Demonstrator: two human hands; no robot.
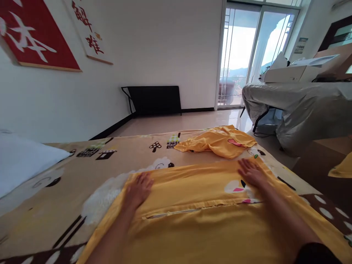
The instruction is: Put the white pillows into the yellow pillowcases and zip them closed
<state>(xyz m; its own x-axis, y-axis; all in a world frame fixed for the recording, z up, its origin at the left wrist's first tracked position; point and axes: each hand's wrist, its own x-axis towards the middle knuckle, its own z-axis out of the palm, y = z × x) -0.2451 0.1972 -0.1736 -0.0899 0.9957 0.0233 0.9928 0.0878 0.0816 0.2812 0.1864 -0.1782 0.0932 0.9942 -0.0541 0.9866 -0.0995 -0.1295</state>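
A yellow fabric cover (192, 183), like a pillowcase, lies spread flat before me. A partly open zip (170, 212) runs across its middle, and a printed white animal face shows toward its right side. My left hand (139, 190) rests flat near the cover's far left corner, fingers stretched out. Near the far right corner, my right hand (252, 173) lies palm down with its fingers extended. Neither hand grips the cloth. Just beyond the right hand, a second yellow cloth (217, 141) sits crumpled, with a pink and dark print on it.
Under the cloths is a beige patterned blanket (143, 154) with sheep and mushrooms. A white pillow (24, 157) lies at the left. On the right stand a plastic-draped table (299, 99) with boxes and a brown carton (321, 161). A black folded panel (156, 99) leans on the far wall.
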